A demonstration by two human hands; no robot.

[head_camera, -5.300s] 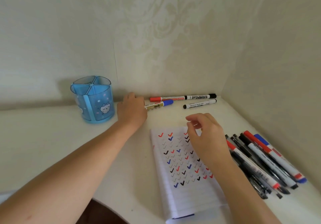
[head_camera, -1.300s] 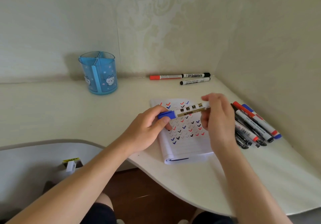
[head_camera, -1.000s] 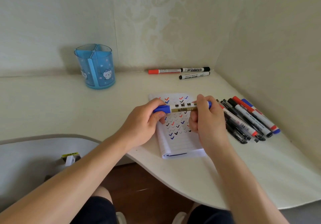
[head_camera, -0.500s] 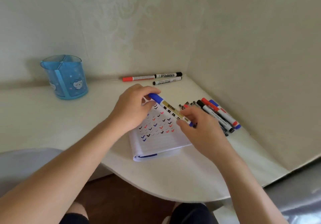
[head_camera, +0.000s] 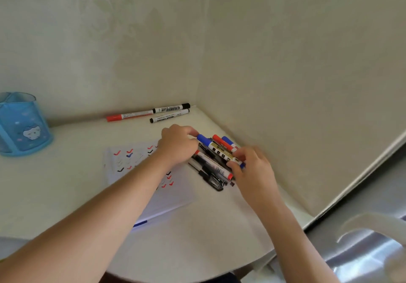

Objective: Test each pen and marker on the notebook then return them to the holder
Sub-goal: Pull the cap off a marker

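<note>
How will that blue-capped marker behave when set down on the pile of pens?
The blue-capped marker, held at both ends by the left hand and right hand, looks round and rigid, so it probably rolls off the uneven pen pile. Likely light; its smooth barrel may slip.

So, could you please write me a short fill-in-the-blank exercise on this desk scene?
1. Both hands hold a marker with a ____ cap.
2. The holder is ____ in colour.
3. By the back wall lie ____ markers.
4. The notebook page bears small ____ marks.

Missing words: blue; blue; three; check
</note>
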